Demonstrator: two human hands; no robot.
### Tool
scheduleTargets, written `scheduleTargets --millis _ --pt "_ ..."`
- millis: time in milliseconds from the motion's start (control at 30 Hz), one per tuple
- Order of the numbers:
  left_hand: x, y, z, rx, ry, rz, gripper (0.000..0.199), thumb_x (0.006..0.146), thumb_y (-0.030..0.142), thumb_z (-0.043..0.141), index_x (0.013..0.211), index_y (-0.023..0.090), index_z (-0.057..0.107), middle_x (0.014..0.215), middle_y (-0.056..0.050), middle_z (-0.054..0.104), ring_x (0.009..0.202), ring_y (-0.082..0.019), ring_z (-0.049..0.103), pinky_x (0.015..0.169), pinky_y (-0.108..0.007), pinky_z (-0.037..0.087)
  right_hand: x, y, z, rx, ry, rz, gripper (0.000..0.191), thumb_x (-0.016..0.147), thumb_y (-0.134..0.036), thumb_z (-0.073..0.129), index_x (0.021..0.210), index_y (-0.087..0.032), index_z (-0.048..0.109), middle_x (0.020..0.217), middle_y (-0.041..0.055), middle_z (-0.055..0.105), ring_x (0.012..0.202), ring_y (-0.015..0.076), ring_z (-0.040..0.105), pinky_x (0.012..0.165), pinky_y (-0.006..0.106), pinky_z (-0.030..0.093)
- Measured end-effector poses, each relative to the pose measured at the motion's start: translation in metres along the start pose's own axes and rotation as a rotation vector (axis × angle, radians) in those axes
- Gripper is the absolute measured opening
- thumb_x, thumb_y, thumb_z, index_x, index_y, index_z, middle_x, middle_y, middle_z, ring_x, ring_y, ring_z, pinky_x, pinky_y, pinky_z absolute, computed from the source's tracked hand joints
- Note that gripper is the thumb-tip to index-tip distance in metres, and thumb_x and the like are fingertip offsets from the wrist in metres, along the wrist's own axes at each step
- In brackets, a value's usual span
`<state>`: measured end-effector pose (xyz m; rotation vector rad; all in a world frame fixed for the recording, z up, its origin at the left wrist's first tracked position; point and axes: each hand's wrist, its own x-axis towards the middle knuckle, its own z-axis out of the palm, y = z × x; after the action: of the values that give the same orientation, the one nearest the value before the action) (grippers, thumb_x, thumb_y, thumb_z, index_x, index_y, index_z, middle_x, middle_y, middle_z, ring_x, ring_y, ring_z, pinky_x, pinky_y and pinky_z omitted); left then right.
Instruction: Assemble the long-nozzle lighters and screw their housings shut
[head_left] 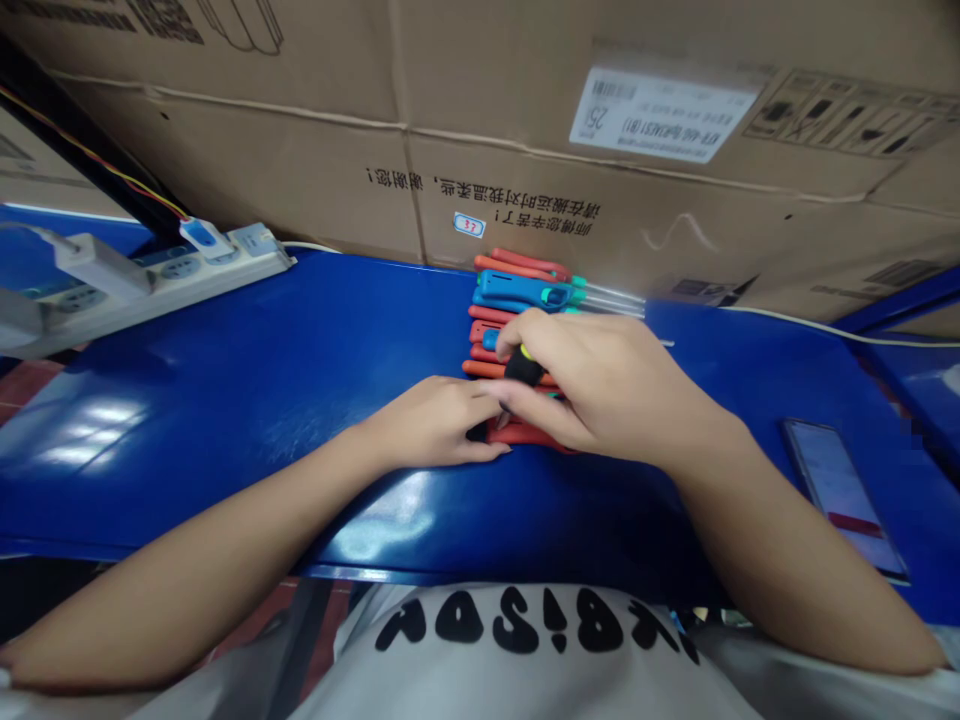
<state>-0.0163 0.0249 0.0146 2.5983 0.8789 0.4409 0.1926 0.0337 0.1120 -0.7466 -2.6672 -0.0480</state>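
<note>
Several utility lighters with red, orange and blue handles lie side by side on the blue table, their metal nozzles pointing right; a blue lighter [517, 290] lies near the far end of the row. My right hand [600, 380] is closed around a screwdriver [523, 368] with a black and yellow handle, tilted over the nearest lighter. Its tip is mostly hidden by my fingers. Beneath it, the fingers of my left hand [442, 420] grip the end of a red lighter [529, 434] at the near end of the row. Most of that lighter is covered by my hands.
A large cardboard box [300, 150] stands behind the lighters like a wall. At the left, a white power strip [247, 255] holds plugs and cables. To the right, a phone [832, 470] lies beside my forearm. The blue table's [225, 400] front edge is close to my body.
</note>
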Motion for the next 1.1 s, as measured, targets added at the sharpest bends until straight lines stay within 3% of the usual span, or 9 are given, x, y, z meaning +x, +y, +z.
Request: scheduleTargets --millis 133,267,367,500,633,733,867,1000,1100 --pt "0.0005 0.0005 -0.0004 -0.038 0.021 -0.001 0.02 0.092 0.035 0.065 0.102 0.018 0.067 0.092 -0.004 0.073 0.075 -0.018 0.066 0.065 -0.027 0.045 -0.0015 0.0004 -0.0003 0.043 0.009 -0.045 0.03 0.096 -0.027 0.043 0.112 -0.012 0.063 0.103 0.012 0.073 0.089 0.0231 0.067 0.069 0.033 0.045" --pt "0.0009 0.0006 0.0002 -0.096 -0.001 -0.013 0.018 0.093 0.034 0.063 0.098 0.017 0.068 0.091 -0.005 0.072 0.075 -0.018 0.066 0.067 -0.027 0.048 -0.0017 0.0005 -0.0006 -0.004 0.011 -0.011 0.028 0.098 -0.031 0.044 0.098 -0.015 0.066 0.083 0.0073 0.073 0.075 0.0209 0.065 0.062 0.031 0.04" --pt "0.0009 0.0006 0.0008 -0.11 0.008 -0.02 0.019 0.091 0.033 0.064 0.101 0.017 0.068 0.092 -0.005 0.072 0.077 -0.019 0.067 0.067 -0.028 0.049 -0.0016 0.0006 -0.001 0.048 0.026 -0.059 0.032 0.094 -0.027 0.044 0.114 -0.012 0.064 0.106 0.0122 0.074 0.09 0.0236 0.068 0.068 0.033 0.045" --pt "0.001 0.0004 0.001 -0.156 -0.007 -0.015 0.017 0.093 0.03 0.064 0.104 0.018 0.068 0.1 -0.005 0.073 0.085 -0.019 0.069 0.073 -0.027 0.051 -0.0022 0.0008 -0.0027 -0.003 0.004 -0.026 0.028 0.099 -0.031 0.045 0.097 -0.014 0.067 0.084 0.0076 0.072 0.075 0.0216 0.065 0.063 0.032 0.042" --pt "0.0007 -0.0001 0.0017 -0.146 0.005 -0.016 0.016 0.092 0.03 0.065 0.103 0.019 0.066 0.099 -0.004 0.073 0.085 -0.018 0.069 0.072 -0.027 0.05 -0.0028 0.0016 -0.0037 0.054 -0.015 -0.058 0.03 0.096 -0.032 0.049 0.113 -0.013 0.064 0.102 0.0118 0.071 0.088 0.0238 0.065 0.067 0.033 0.045" --pt "0.0005 -0.0004 0.0024 -0.155 0.012 -0.015 0.014 0.092 0.03 0.064 0.1 0.018 0.066 0.095 -0.004 0.072 0.082 -0.018 0.068 0.072 -0.027 0.051 -0.0031 0.0028 -0.0031 0.019 -0.033 -0.047 0.028 0.099 -0.034 0.046 0.1 -0.015 0.066 0.088 0.0081 0.071 0.08 0.0221 0.065 0.065 0.033 0.044" --pt "0.0008 0.0 0.0015 -0.173 0.022 0.001 0.013 0.091 0.028 0.066 0.098 0.017 0.066 0.094 -0.005 0.072 0.079 -0.018 0.067 0.069 -0.027 0.05 -0.0038 0.0039 -0.0024 0.074 -0.011 -0.067 0.037 0.097 -0.032 0.046 0.123 -0.01 0.062 0.112 0.0144 0.072 0.096 0.0249 0.068 0.074 0.035 0.05" --pt "0.0012 0.0004 0.0007 -0.173 0.0 -0.016 0.014 0.092 0.029 0.064 0.098 0.017 0.066 0.092 -0.005 0.071 0.077 -0.018 0.067 0.069 -0.028 0.049 -0.0035 0.0029 -0.0011 0.011 0.007 -0.029 0.035 0.101 -0.034 0.044 0.112 -0.011 0.067 0.1 0.0115 0.076 0.089 0.0248 0.071 0.073 0.036 0.053" --pt "0.0014 0.0004 0.0012 -0.201 -0.016 -0.038 0.016 0.092 0.03 0.064 0.1 0.017 0.066 0.095 -0.005 0.071 0.081 -0.019 0.068 0.069 -0.028 0.05 -0.0029 0.0019 0.0005 0.025 0.046 -0.035 0.042 0.099 -0.03 0.044 0.129 -0.006 0.06 0.122 0.0166 0.072 0.106 0.0268 0.07 0.084 0.039 0.055"
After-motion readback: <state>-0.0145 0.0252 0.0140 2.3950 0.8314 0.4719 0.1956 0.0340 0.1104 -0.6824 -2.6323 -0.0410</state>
